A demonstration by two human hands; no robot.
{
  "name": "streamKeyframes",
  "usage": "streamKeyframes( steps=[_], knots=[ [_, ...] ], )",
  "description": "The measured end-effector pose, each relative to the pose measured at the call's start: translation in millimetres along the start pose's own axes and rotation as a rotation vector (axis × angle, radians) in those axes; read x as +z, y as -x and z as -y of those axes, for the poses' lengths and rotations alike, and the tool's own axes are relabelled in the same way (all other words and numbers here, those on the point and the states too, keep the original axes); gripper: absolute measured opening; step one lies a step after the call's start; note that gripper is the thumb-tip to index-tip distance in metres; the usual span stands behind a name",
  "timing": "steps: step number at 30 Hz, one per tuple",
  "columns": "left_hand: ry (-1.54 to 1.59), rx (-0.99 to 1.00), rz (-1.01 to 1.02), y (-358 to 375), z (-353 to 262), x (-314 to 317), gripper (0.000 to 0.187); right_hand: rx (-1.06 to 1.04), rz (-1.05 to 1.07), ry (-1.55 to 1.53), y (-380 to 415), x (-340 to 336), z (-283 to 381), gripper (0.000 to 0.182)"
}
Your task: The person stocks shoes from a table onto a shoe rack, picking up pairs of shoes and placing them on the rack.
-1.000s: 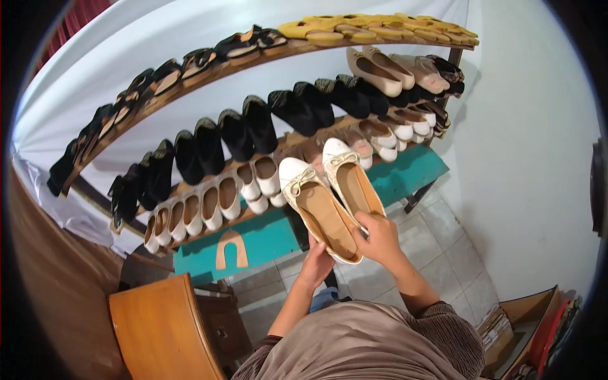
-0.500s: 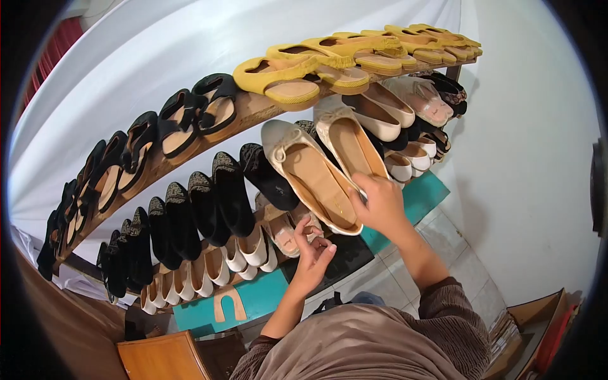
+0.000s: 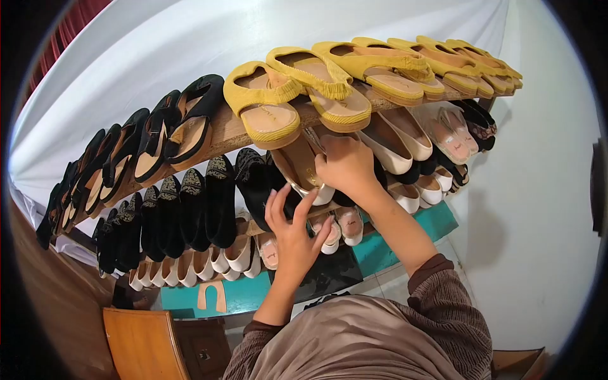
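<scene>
My right hand (image 3: 348, 166) is closed around the inner edges of a pair of white ballet flats with tan insoles. The nearer flat (image 3: 296, 163) lies with its toe hidden under the upper shelf board, and my fingers cover much of the other one. Below its heel, my left hand (image 3: 292, 233) is open with fingers spread, fingertips right at the heel rim. Black flats with gold patterned toes (image 3: 220, 202) stand to the left on the same shelf level. Cream flats (image 3: 396, 142) sit to the right of my right hand.
Yellow slingback sandals (image 3: 272, 117) and black sandals (image 3: 193, 130) line the upper wooden shelf (image 3: 229, 136) just above my hands. White flats (image 3: 237, 253) fill the lowest row. Beneath are a teal board (image 3: 250, 294) and a wooden cabinet (image 3: 145, 342); a white wall (image 3: 538, 221) bounds the right.
The pair of white flats has moved forward from in front of the rack to under the upper shelf, with my right hand still gripping it. My left hand has moved up toward the heel.
</scene>
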State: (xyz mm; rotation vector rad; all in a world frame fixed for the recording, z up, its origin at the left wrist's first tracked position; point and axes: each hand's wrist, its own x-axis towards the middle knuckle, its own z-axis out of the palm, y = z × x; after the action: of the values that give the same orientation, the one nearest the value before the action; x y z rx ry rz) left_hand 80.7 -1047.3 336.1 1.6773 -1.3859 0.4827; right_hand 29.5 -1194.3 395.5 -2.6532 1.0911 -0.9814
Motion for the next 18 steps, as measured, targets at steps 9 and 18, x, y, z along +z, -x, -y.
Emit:
streamKeyframes(
  steps=[9, 18],
  knots=[
    [0.133, -0.094, 0.003, -27, 9, 50, 0.063, -0.102, -0.128, -0.008, -3, 22, -20, 0.012],
    [0.108, -0.140, 0.094, -33, 11, 44, 0.043, -0.251, -0.244, -0.126, 1, 15, -37, 0.021]
  ],
)
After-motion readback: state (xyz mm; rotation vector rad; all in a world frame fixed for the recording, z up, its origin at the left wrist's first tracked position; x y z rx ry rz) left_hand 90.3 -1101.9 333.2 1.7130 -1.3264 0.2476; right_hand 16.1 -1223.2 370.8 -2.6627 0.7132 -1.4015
